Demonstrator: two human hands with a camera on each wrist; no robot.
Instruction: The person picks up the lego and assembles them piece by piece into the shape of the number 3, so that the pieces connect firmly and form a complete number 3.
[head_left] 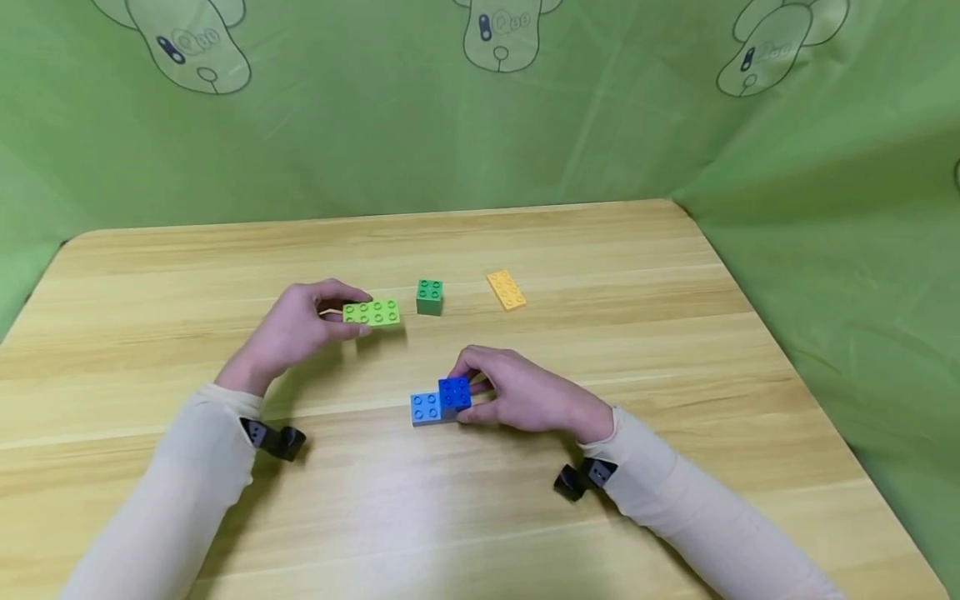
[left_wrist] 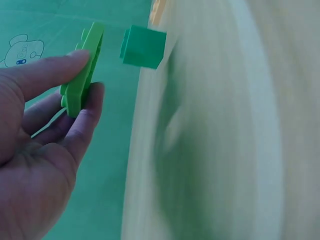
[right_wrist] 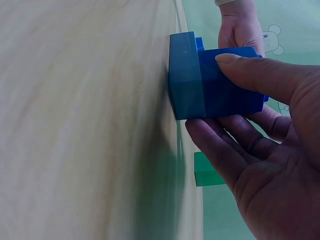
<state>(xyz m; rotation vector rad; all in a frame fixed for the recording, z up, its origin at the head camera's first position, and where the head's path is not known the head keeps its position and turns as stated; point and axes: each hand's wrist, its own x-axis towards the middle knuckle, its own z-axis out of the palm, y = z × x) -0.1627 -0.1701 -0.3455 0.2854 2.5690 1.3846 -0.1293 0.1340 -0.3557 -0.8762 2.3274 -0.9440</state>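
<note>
Now L hand (head_left: pixel 300 329) pinches lime brick (head_left: pixel 371 312); R hand (head_left: pixel 525 396) grips dark blue brick (head_left: pixel 454 392) on table (head_left: pixel 675 333).

A light wooden desk (head_left: pixel 675 275) with rounded corners stands before a green cloth backdrop (head_left: pixel 600 125) printed with cartoon bears (head_left: pixel 498 33) at 12 o'clock, under soft even light.

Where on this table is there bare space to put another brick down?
Bare wood lies along the near table edge between the sleeves, and right of the orange brick. It is crowded mid-table, around the lime brick, green brick and blue bricks.
</note>
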